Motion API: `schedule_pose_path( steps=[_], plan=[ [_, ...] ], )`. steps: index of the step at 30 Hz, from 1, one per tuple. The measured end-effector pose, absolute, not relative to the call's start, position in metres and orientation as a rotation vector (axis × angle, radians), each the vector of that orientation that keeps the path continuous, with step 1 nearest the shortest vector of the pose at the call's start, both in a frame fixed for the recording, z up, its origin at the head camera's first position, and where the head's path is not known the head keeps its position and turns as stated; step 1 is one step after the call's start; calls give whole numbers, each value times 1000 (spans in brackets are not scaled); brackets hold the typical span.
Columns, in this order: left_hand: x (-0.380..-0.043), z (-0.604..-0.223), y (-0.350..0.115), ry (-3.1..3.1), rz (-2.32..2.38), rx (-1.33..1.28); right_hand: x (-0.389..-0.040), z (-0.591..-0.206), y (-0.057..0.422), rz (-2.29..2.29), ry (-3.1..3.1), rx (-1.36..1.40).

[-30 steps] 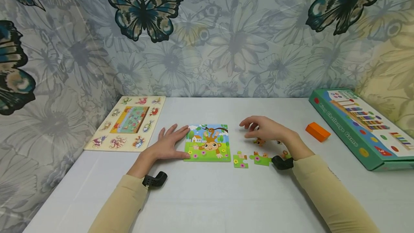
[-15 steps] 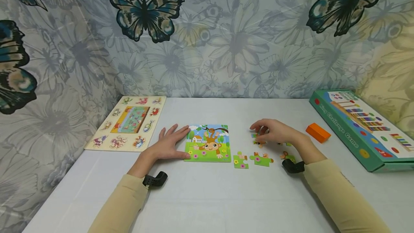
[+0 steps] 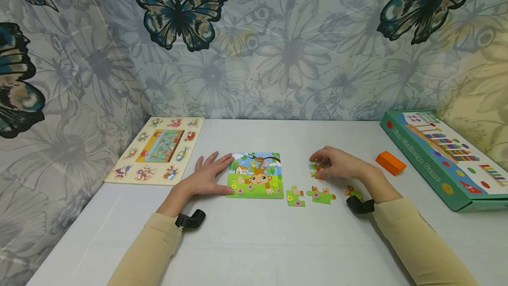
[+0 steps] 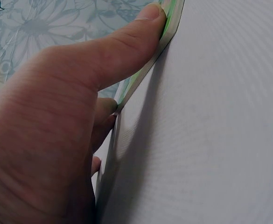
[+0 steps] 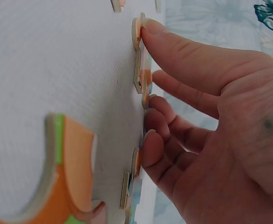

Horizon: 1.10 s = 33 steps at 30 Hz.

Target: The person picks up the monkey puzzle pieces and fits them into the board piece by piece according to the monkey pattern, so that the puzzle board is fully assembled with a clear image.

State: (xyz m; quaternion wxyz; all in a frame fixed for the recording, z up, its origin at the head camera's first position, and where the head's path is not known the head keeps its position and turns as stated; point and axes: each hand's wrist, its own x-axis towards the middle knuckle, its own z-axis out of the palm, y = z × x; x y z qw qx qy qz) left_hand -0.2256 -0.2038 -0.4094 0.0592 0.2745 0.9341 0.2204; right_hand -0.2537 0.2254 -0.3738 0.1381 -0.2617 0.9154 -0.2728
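My left hand lies at the left edge of a square monkey picture board, fingers spread and fairly straight. In the left wrist view its thumb touches the board's edge. To the right, my right hand holds a puzzle piece low at the table, partly covered by the fingers. The right wrist view has the thumb on one edge of this puzzle piece and curled fingers at its far side. Two green pieces, one and another, lie in front. Another piece is near the right wrist.
At the back left lies a cream board with sea-animal pictures. An orange block stands right of my right hand, beside a large green game box. A patterned wall hanging rises behind the white table.
My right hand has moved to the right and down onto the puzzle piece, its fingers closing about it. My left hand stays at the monkey board.
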Motion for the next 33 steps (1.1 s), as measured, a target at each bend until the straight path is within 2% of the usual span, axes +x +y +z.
schedule_pose_path(
  steps=[33],
  plan=[
    [-225, -406, -203, 2827, 665, 838, -249, -365, 224, -827, 2687, -648]
  ],
)
